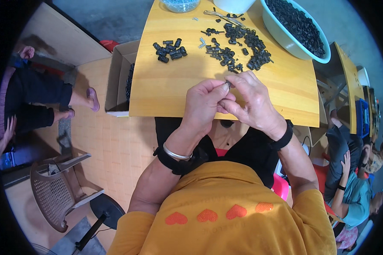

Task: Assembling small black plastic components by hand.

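Above the front edge of the wooden table (170, 93), both hands meet around a small black plastic part (229, 84), mostly covered by fingers. My left hand (203, 102) pinches it between thumb and forefinger. My right hand (256, 98) closes in from the other side, its fingertips on the top of the part. Beyond my hands lies a spread of loose black plastic pieces (255, 44), some shaped like cord-lock barrels. A smaller group of black cord-lock-like pieces (170, 50) sits to the left. Between the groups are a few tiny silvery springs (202, 43).
A pale blue basin (323, 53) heaped with black parts stands at the far right. A clear tub (181, 5) and a white container (234, 5) are at the back. An open cardboard box (117, 78) adjoins the table's left side. Other people sit at both sides.
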Demonstrator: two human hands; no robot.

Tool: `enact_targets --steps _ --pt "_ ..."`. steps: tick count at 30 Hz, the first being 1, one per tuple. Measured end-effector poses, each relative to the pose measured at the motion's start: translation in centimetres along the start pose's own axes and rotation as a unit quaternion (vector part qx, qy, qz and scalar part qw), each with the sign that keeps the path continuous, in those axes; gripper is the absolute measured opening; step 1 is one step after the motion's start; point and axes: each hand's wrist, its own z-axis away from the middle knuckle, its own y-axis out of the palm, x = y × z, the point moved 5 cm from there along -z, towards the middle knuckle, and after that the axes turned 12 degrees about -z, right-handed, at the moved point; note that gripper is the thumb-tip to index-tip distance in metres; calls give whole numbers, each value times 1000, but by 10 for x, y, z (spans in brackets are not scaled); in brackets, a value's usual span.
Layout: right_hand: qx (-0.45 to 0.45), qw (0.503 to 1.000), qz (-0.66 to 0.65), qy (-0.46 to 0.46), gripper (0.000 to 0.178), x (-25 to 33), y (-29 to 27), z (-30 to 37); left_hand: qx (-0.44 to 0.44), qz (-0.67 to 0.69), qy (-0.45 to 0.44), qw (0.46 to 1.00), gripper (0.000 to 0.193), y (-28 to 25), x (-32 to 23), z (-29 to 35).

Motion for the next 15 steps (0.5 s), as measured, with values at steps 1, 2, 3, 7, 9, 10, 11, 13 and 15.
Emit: enact_targets --steps 1,2,3,7,9,10,11,13,15 --pt "0 1000 10 -5 35 -1 1 1 1 -1 -1 1000 16 0 0 0" --pt "-1 1000 10 -4 35 -2 2 2 -1 -3 -10 1000 15 0 1 -1" --pt "-7 1000 21 -4 36 -4 3 3 -3 -6 -18 1000 15 -1 2 -1" --pt "-23 999 43 -1 38 -8 6 8 -7 4 -38 999 15 -2 3 -2" --pt "-32 999 44 -4 38 -9 8 9 -2 8 -30 1000 16 -2 3 -2" --pt "-40 998 44 -7 38 -9 8 9 -1 8 -30 1000 16 -2 3 -2" --pt "-40 998 44 -7 38 -9 9 10 0 15 -31 999 16 -2 3 -2" --pt "-43 998 43 -9 38 -10 10 10 1 21 -31 999 17 -3 2 -2" --pt "-45 998 44 -14 37 -9 11 10 20 31 -31 999 17 -3 2 -2"
